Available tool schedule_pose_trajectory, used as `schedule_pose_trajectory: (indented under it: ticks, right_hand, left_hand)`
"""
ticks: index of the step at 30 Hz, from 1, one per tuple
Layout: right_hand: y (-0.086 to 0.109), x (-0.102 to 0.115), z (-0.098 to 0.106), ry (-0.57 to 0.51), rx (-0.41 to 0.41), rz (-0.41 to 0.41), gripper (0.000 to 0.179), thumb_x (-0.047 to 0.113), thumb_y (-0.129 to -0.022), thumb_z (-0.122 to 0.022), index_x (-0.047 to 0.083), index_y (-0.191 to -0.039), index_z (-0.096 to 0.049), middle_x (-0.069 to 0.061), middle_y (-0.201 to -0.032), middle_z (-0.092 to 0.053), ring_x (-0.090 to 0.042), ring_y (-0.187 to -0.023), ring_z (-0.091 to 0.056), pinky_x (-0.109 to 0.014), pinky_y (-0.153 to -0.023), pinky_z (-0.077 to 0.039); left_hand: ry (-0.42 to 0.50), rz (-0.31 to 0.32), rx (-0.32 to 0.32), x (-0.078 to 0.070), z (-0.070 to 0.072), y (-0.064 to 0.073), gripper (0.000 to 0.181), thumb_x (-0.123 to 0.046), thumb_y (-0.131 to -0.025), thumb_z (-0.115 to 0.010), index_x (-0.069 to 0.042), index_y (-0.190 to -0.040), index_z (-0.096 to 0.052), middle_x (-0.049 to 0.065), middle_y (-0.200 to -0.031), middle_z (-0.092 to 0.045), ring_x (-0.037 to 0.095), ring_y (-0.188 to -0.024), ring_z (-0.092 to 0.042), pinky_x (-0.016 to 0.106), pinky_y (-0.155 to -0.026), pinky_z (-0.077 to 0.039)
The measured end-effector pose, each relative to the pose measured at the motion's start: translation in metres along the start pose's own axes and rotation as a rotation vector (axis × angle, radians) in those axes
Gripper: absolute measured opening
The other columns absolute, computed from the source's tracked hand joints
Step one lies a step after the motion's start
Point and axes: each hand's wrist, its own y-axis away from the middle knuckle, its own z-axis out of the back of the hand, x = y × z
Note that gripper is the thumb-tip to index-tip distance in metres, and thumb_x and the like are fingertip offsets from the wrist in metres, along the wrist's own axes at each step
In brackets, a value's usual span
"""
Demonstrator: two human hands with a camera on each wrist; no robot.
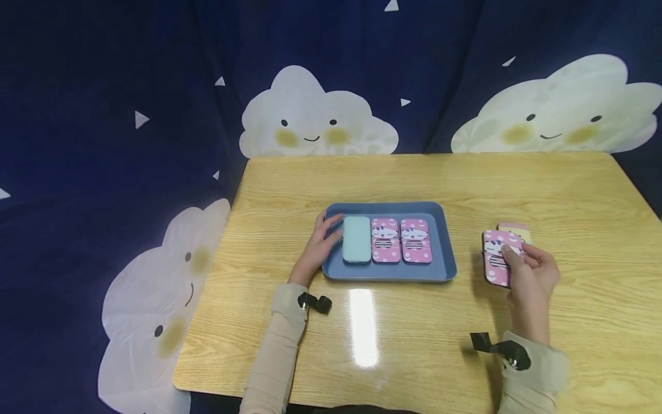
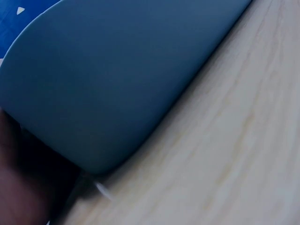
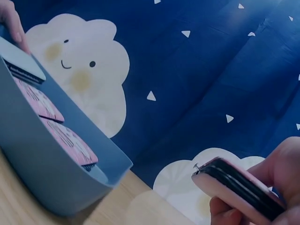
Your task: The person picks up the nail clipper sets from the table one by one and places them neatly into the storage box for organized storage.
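My right hand (image 1: 532, 276) grips a pink tin case (image 1: 495, 270) with a white cat picture, thumb across its lid; its dark side seam faces the right wrist view. Behind that case, a pink-and-yellow case (image 1: 519, 230) shows partly, the rest hidden. My left hand (image 1: 316, 247) is at the left end of a blue tray (image 1: 390, 273), straight fingers reaching over the rim beside a mint-green case (image 1: 357, 240). Two pink cat cases, a middle one (image 1: 385, 241) and a right one (image 1: 416, 241), lie in a row with it inside the tray.
The tray stands on a light wooden table (image 1: 403, 333), whose far edge meets a dark blue curtain (image 1: 424, 57) printed with smiling clouds. Black straps, a left one (image 1: 314, 302) and a right one (image 1: 509, 352), hang at the sleeve cuffs.
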Motion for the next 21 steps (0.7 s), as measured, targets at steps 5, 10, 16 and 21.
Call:
schedule_pose_trajectory:
  ticks: [5, 10, 16, 21]
  right_hand:
    - [0.002, 0.001, -0.007, 0.006, 0.016, 0.009, 0.028, -0.001, -0.088, -0.07, 0.009, -0.107, -0.051, 0.0, -0.081, -0.062, -0.007, -0.057, -0.064, -0.021, -0.047, -0.053]
    - [0.002, 0.0, -0.016, -0.031, 0.031, 0.041, 0.027, -0.004, -0.087, -0.069, 0.007, -0.104, -0.051, -0.001, -0.08, -0.061, -0.008, -0.056, -0.063, -0.021, -0.046, -0.053]
    - [0.004, -0.001, -0.024, -0.037, 0.034, 0.064, 0.026, -0.006, -0.087, -0.067, 0.007, -0.102, -0.05, -0.002, -0.08, -0.059, -0.007, -0.055, -0.062, -0.02, -0.045, -0.052]
    - [0.005, -0.002, -0.029, -0.034, 0.041, 0.059, 0.026, -0.007, -0.086, -0.067, 0.007, -0.102, -0.05, -0.002, -0.078, -0.059, -0.008, -0.054, -0.062, -0.021, -0.045, -0.052]
  left_hand:
    - [0.015, 0.005, 0.016, -0.001, 0.001, 0.0, 0.046, -0.015, -0.102, -0.051, -0.004, -0.146, -0.046, 0.008, -0.165, -0.006, 0.028, -0.151, -0.006, 0.048, -0.12, -0.009]
    - [0.026, -0.003, 0.016, -0.001, 0.002, -0.001, 0.046, -0.015, -0.103, -0.051, -0.003, -0.147, -0.045, 0.008, -0.165, -0.005, 0.028, -0.151, -0.005, 0.049, -0.12, -0.008]
    - [0.013, -0.005, -0.005, -0.002, 0.001, -0.002, 0.045, -0.016, -0.101, -0.053, -0.005, -0.145, -0.049, 0.009, -0.165, -0.008, 0.029, -0.151, -0.008, 0.049, -0.12, -0.01]
    - [0.012, 0.0, -0.008, -0.001, 0.0, 0.0, 0.045, -0.016, -0.101, -0.053, -0.006, -0.145, -0.049, 0.009, -0.165, -0.009, 0.029, -0.15, -0.008, 0.05, -0.12, -0.01]
